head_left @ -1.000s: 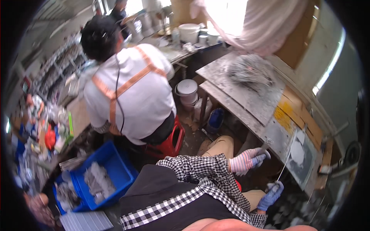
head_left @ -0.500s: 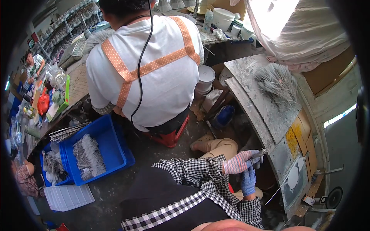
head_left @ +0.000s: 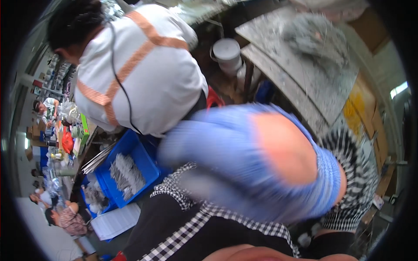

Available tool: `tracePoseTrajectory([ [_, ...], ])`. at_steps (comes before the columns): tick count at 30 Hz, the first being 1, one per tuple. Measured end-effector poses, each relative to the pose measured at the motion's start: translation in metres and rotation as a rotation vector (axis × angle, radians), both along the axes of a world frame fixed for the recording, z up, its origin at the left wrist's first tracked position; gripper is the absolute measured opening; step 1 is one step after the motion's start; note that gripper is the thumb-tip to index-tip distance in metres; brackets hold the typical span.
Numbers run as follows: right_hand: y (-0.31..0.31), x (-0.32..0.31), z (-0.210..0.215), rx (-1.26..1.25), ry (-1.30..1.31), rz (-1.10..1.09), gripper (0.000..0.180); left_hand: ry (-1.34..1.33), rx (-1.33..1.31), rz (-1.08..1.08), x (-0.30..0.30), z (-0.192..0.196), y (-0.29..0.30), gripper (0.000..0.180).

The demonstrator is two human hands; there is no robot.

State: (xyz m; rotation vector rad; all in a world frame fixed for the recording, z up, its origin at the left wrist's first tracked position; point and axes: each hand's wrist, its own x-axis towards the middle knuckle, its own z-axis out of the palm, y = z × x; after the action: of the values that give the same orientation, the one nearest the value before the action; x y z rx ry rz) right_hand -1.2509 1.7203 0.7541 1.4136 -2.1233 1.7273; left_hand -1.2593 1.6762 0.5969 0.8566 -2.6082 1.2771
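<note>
My right hand (head_left: 244, 156), in a blue knitted glove with bare skin showing through an opening at its back, is raised close in front of me and covers the middle of the view. Motion smears its fingers, so neither their pose nor anything in them can be made out. A black-and-white checked sleeve (head_left: 355, 174) covers that forearm. My left hand is hidden; only a checked sleeve (head_left: 174, 187) shows on that side. Beyond the raised glove stands a grey, dusty worktop (head_left: 283, 56) with a bundle of thin grey bristly strands (head_left: 315, 37) on it.
A co-worker in a white shirt (head_left: 139, 74) with orange straps bends ahead of me. Blue bins (head_left: 150, 163) holding grey-white bristly bundles (head_left: 126, 174) stand at the left, near a white tray (head_left: 115, 222). A white lidded bucket (head_left: 226, 54) is beside the worktop.
My right hand has come up from beside the worktop, close to the camera. My left hand, in a pink striped glove earlier, has gone out of sight. The whole view has turned.
</note>
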Motion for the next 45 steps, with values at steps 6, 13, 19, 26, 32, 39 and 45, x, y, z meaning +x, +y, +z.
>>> tracePoseTrajectory([
  [6, 0.019, -0.063, -0.006, -0.122, -0.121, 0.291, 0.023, -0.166, 2.886, -0.185, 0.005, -0.087, -0.049, 0.023],
  [13, -0.040, -0.072, 0.086, 0.223, -0.254, 0.747, 0.026, 0.143, 2.865, -0.304, 0.023, -0.036, -0.086, 0.018],
  [19, -0.103, -0.012, -0.006, 0.379, -0.208, 0.888, 0.023, 0.890, 2.790, -0.700, 0.072, -0.077, -0.153, 0.019],
  [26, -0.107, 0.019, -0.132, 0.572, -0.393, 0.755, 0.027, 1.239, 2.693, -0.030, 0.179, -0.120, -0.217, 0.017],
  [32, -0.127, 0.006, -0.171, 0.839, -0.808, 0.623, 0.036, 1.521, 2.932, 0.130, 0.187, -0.140, -0.242, 0.014],
  [39, -0.249, -0.027, -0.121, 0.767, -0.932, 0.696, 0.035, 1.577, 3.040, 0.289, 0.193, -0.157, -0.229, 0.014],
  [45, -0.262, -0.058, -0.143, 0.767, -0.979, 0.717, 0.036, 1.659, 3.163, 0.374, 0.200, -0.155, -0.232, 0.013],
])
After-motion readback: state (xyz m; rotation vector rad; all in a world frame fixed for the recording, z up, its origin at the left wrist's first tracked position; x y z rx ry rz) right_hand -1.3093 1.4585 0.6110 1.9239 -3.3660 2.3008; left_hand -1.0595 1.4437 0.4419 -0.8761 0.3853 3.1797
